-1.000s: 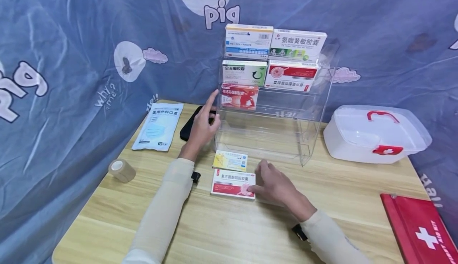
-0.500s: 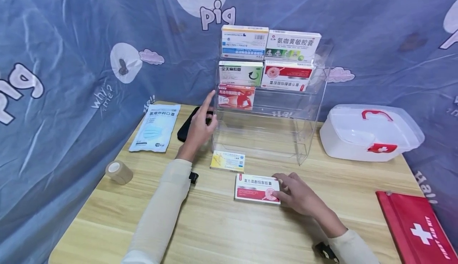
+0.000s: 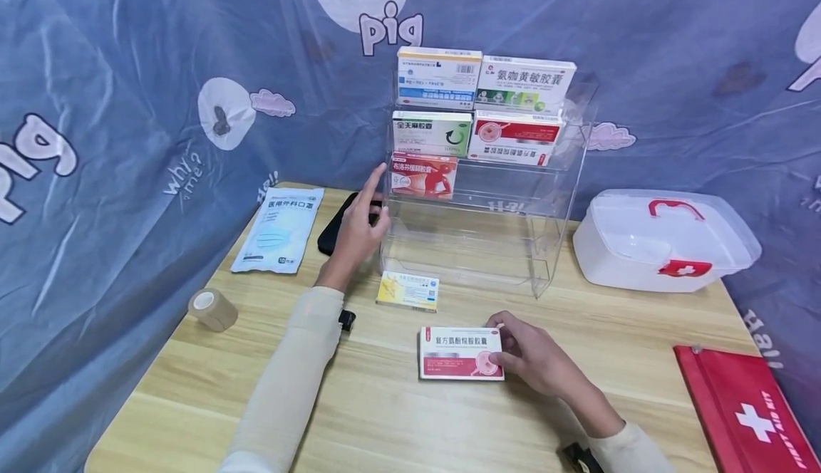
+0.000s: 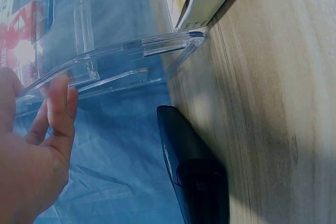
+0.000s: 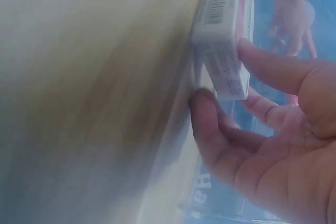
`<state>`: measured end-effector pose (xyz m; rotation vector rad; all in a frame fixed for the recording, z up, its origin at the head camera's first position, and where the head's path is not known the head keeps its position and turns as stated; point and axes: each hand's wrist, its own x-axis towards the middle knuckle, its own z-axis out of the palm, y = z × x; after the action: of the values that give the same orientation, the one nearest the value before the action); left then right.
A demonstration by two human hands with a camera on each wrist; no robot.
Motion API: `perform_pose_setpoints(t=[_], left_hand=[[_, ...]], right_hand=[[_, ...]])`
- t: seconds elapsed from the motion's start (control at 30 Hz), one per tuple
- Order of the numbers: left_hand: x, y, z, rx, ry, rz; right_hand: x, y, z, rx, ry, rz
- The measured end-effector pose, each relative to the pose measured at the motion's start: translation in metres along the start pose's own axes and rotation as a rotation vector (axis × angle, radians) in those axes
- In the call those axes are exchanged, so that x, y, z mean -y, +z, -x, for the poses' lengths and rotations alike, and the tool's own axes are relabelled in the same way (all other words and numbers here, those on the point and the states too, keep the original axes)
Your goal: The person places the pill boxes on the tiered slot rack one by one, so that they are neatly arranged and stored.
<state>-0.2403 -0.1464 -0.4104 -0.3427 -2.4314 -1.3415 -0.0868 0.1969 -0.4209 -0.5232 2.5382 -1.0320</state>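
My right hand (image 3: 535, 355) pinches the right end of a white-and-red medicine box (image 3: 452, 350), printed face up, above the near middle of the table. In the right wrist view, the thumb lies on the face of the box and other fingers curl near its underside. My left hand (image 3: 358, 229) is at the left side of a clear acrylic display rack (image 3: 468, 245), index finger extended; in the left wrist view its fingertips touch the rack's edge. Several medicine boxes stand on the upper tiers, including a red box (image 3: 423, 176). A small yellow-and-white box (image 3: 408, 292) lies before the rack.
A black object (image 3: 333, 227) lies behind my left hand. Further left are a blue mask packet (image 3: 277, 231) and a tan bandage roll (image 3: 214, 309). On the right stand a white first-aid box (image 3: 641, 252) and a red first-aid pouch (image 3: 737, 402).
My right hand has drawn the white-and-red medicine box rightward, away from the yellow box, then nearer to me. My left hand has stayed at the rack's side.
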Motion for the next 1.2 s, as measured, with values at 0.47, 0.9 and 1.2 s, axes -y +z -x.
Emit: perform_pose_setpoints(t=[0.47, 0.9, 1.2], left_hand=[[0.000, -0.001, 0.002, 0.006, -0.019, -0.005], [0.001, -0.003, 0.000, 0.005, -0.007, -0.013], [0.000, 0.000, 0.000, 0.009, 0.008, 0.007]], right_hand=[[0.011, -0.033, -0.009, -0.219, -0.061, -0.112], [0.059, -0.142, -0.073, -0.777, -0.169, 0.231], [0.058, -0.164, -0.111, -0.882, -0.188, 0.297]])
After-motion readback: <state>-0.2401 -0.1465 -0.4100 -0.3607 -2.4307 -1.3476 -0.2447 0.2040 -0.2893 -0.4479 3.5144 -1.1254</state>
